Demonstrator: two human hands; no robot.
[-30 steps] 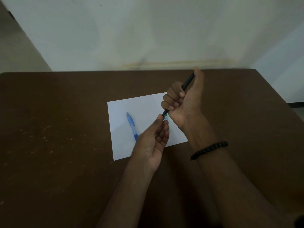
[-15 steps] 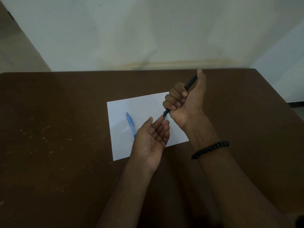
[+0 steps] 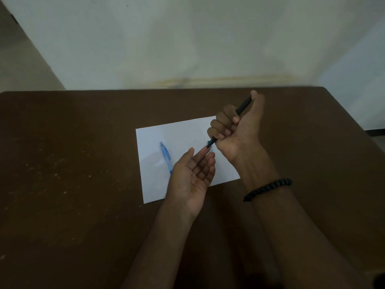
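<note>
Head view: brown table (image 3: 73, 184) fills lower frame, white paper sheet (image 3: 166, 134) flat at its middle. I see right hand (image 3: 235, 130) raised over sheet's right edge, fingers curled tight round black pen (image 3: 242, 106), thumb along barrel, tip pointing down-left. Left hand (image 3: 192, 178) palm up, fingers relaxed, holding nothing; pen tip right at its fingertips, contact unclear. Blue pen (image 3: 165, 155) lies on sheet just beside left hand. Beaded bracelet (image 3: 267, 188) on right wrist.
</note>
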